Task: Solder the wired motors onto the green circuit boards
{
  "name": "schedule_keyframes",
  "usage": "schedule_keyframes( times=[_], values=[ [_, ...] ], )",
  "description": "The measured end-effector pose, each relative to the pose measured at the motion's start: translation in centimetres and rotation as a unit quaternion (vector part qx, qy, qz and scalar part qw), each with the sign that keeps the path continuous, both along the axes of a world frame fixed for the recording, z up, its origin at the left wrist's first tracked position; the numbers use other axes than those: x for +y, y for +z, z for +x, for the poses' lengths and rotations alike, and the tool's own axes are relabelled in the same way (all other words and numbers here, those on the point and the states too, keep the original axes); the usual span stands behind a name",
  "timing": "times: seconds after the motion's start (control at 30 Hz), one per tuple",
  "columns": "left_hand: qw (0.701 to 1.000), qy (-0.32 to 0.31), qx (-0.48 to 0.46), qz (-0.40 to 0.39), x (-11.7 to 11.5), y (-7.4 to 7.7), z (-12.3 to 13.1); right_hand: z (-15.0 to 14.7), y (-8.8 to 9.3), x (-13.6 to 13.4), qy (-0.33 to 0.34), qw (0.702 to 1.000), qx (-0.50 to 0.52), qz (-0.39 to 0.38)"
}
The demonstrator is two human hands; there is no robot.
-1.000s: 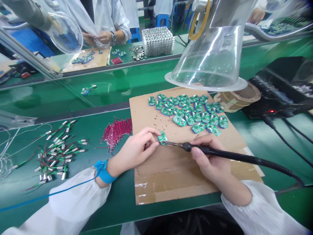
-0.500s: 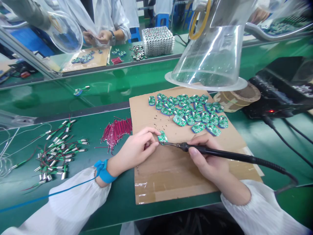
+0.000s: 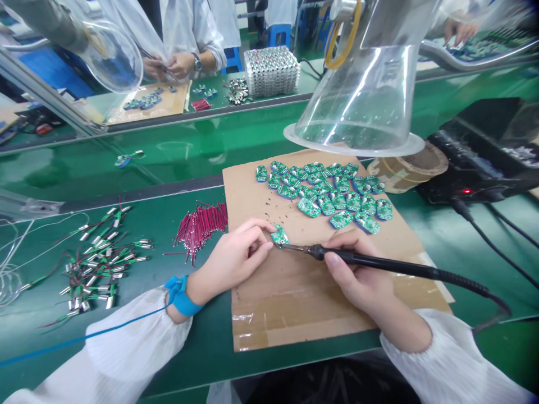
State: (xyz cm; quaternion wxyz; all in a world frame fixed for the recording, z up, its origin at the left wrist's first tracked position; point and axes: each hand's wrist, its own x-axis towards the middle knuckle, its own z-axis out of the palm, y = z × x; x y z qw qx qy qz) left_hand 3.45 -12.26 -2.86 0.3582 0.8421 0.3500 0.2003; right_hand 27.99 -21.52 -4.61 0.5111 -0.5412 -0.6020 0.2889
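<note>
A small green circuit board (image 3: 279, 234) lies on the brown cardboard sheet (image 3: 295, 314). My left hand (image 3: 238, 252) has thumb and forefinger closed at the board's left edge; whether a wire is also pinched there is too small to tell. In my right hand (image 3: 357, 269) is a black soldering iron (image 3: 379, 264), its fingers wrapped round the handle. The iron's metal tip touches the board's lower edge, close to my left thumb. Several more green circuit boards (image 3: 324, 191) are grouped on the cardboard behind.
Red wires (image 3: 201, 227) and small metal parts with leads (image 3: 101, 264) lie at left. A clear fume hood (image 3: 357, 106) hangs over the cardboard's back. A cardboard ring (image 3: 410, 165) and a black device (image 3: 480, 157) stand right. Across the bench a co-worker's hands (image 3: 172, 66) are busy.
Both my hands, the iron and the board are practically where they were. On the green divider, the board with a lead appears further left. The co-worker's hands across have shifted slightly.
</note>
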Motion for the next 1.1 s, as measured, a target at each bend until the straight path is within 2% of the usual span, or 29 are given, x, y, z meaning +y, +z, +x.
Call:
schedule_keyframes(
  times=[0.23, 0.43, 1.1],
  values=[
    [1.000, 0.001, 0.006, 0.015, 0.01, -0.15, -0.02, 0.07, -0.19, -0.18, -0.003, 1.000, 0.009, 0.001],
    [1.000, -0.007, 0.005, 0.011, 0.11, -0.18, -0.21, -0.07, -0.02, -0.20, -0.011, 0.998, 0.056, 0.000],
    [1.000, 0.007, 0.003, 0.000, -0.03, -0.23, -0.02, -0.15, 0.12, 0.43, -0.006, 0.999, 0.020, -0.028]
  ],
)
